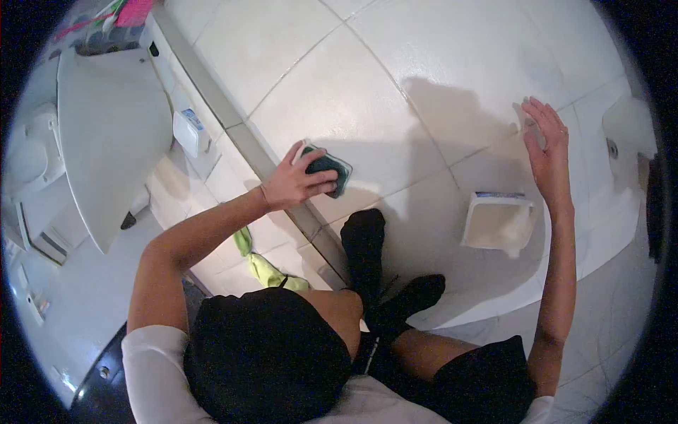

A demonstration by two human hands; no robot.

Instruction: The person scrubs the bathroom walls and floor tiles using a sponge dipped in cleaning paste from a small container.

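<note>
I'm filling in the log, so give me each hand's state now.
Left hand: closed on a dark green pad.
Right hand: open, holding nothing.

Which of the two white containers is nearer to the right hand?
The white container right of the black socks; the other container is beyond the grey ledge.

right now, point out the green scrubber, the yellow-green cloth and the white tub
Green scrubber (330,163): head view, exposed dark face.
Yellow-green cloth (264,271): head view, middle of the crumpled yellowish part.
White tub (498,225): head view, bare inside.
</note>
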